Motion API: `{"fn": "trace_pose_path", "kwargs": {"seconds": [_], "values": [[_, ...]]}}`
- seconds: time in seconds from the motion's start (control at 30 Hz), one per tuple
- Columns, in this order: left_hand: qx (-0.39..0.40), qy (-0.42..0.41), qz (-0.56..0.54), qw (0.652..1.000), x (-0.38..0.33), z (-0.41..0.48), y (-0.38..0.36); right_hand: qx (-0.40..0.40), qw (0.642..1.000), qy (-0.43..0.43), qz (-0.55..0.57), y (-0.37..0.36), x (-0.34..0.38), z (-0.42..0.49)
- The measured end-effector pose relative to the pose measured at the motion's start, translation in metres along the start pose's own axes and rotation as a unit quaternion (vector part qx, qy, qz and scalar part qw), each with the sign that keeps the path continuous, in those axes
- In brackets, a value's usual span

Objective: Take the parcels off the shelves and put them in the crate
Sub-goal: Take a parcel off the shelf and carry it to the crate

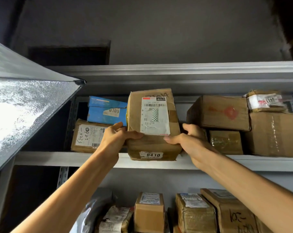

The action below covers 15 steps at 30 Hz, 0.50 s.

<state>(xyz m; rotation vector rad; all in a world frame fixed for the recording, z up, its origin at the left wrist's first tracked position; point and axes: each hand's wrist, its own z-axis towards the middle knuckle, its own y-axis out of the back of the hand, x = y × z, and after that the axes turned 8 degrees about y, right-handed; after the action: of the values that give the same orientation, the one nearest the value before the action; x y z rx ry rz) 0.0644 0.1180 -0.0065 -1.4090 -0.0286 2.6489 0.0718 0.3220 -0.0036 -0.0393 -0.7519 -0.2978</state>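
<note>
Fingers (134,135) of both hands grip the brown parcel (152,125) at mid-frame, its lower edge overhanging the upper shelf (58,159).
Its sides sit between the left hand (116,137) and right hand (191,140), thumbs on the front face; I'd draw it straight out and level, clear of the blue box (107,113) beside it.

I am in a parcel storeroom: grey metal shelves (50,158) before me are crammed with taped cardboard parcels (218,113) bearing barcoded shipping labels (155,115) and printed numbers.
</note>
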Motion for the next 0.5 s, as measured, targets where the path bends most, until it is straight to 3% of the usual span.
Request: {"fn": "trace_pose_path", "kwargs": {"seconds": [0.2, 0.5], "values": [[0.020, -0.084, -0.004, 0.996, 0.012, 0.001, -0.007, 0.002, 0.995, 0.079, 0.063, 0.004, -0.007, -0.007], [0.019, -0.129, -0.125, 0.984, 0.041, 0.009, -0.018, 0.002, 0.990, 0.137, 0.022, 0.023, -0.020, 0.006]]}}
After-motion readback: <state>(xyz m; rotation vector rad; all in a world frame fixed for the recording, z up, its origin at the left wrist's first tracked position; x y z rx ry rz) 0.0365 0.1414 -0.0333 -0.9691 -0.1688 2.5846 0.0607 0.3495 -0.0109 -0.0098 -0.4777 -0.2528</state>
